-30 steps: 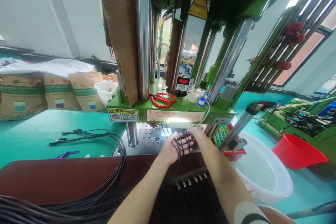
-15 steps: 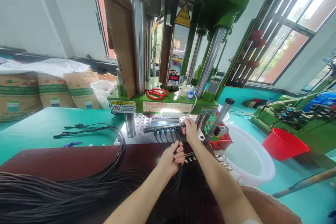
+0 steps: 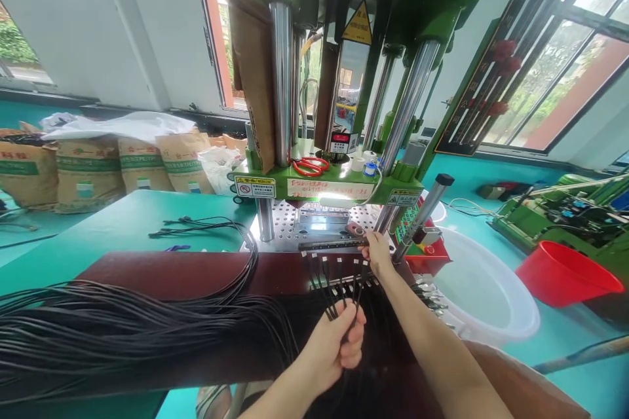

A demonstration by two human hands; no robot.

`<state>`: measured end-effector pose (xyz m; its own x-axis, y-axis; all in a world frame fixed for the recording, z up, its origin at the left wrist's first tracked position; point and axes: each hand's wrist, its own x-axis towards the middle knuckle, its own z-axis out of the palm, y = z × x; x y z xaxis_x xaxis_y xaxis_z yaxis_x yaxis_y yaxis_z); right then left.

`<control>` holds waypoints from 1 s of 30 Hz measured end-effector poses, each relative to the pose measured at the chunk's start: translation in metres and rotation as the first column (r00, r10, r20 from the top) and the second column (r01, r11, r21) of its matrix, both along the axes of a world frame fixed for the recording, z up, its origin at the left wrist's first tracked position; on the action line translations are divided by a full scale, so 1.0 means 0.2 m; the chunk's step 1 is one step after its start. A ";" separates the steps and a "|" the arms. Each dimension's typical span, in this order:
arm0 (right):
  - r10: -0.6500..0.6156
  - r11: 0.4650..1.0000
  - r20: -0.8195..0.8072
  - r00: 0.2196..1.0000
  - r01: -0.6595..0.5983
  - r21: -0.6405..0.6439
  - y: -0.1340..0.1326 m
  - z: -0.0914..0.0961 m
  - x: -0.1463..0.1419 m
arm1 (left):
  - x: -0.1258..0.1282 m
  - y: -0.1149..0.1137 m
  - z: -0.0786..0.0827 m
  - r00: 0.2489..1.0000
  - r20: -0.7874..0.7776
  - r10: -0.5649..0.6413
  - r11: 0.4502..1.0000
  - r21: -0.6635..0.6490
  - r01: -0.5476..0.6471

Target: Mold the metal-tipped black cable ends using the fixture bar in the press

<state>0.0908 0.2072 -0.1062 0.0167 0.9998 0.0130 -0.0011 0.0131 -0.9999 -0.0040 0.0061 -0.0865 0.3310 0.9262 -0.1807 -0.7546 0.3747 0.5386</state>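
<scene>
My left hand is closed round a bunch of thin black cables over the dark red board. The cables fan upward from the fist and their plug ends hang free just below a black bar. My right hand pinches the right end of that bar, in front of the perforated metal plate of the green press machine.
A large bundle of black cables lies across the board at left. Red scissors rest on the machine's ledge. A white basin and a red bucket stand at right. Sacks line the far left.
My left hand has pulled back toward me with the cables, drawing their plug ends out of the bar. My right hand and the bar moved slightly forward out of the press.
</scene>
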 end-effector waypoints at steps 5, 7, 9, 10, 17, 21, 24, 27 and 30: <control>0.294 0.956 0.263 0.919 -0.289 -0.060 -0.02 0.00 0.09 | 0.02 0.01 -0.01 0.993 -0.116 0.010 0.994 0.112 0.003; 0.371 0.923 0.394 0.841 -0.380 -0.057 0.00 0.02 0.12 | 0.04 0.01 -0.02 0.986 -0.158 0.042 0.990 0.138 -0.020; 0.396 0.895 0.525 0.753 -0.444 -0.039 0.01 0.04 0.14 | 0.04 0.01 -0.03 0.977 -0.194 0.087 0.984 0.167 -0.055; 0.396 0.883 0.580 0.712 -0.468 -0.030 0.01 0.05 0.14 | 0.05 0.02 -0.03 0.972 -0.209 0.110 0.981 0.178 -0.073; 0.694 0.631 0.498 0.520 -0.773 -0.072 -0.25 0.25 0.15 | 0.04 0.02 -0.04 0.951 -0.240 0.193 0.971 0.189 -0.150; 0.961 0.274 -0.013 0.275 -0.961 -0.044 -0.48 0.36 0.16 | 0.06 0.02 -0.04 0.933 -0.261 0.247 0.963 0.173 -0.206; 0.894 0.437 -0.067 0.444 -0.894 -0.095 -0.59 0.38 0.10 | 0.08 0.02 -0.05 0.918 -0.270 0.291 0.950 0.197 -0.243; 0.869 0.458 -0.115 0.481 -0.871 -0.178 -0.66 0.38 0.03 | 0.07 0.01 -0.06 0.910 -0.299 0.287 0.946 0.235 -0.222; 0.848 0.486 -0.144 0.509 -0.857 -0.171 -0.69 0.38 -0.01 | 0.04 0.00 -0.05 0.927 -0.293 0.234 0.966 0.182 -0.186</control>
<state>0.0891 0.0691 -0.0293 -0.8495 0.5025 -0.1609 0.0637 -0.2049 -0.9767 0.0042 0.0053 -0.0956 0.0755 0.9923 -0.0982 -0.5939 0.1239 0.7949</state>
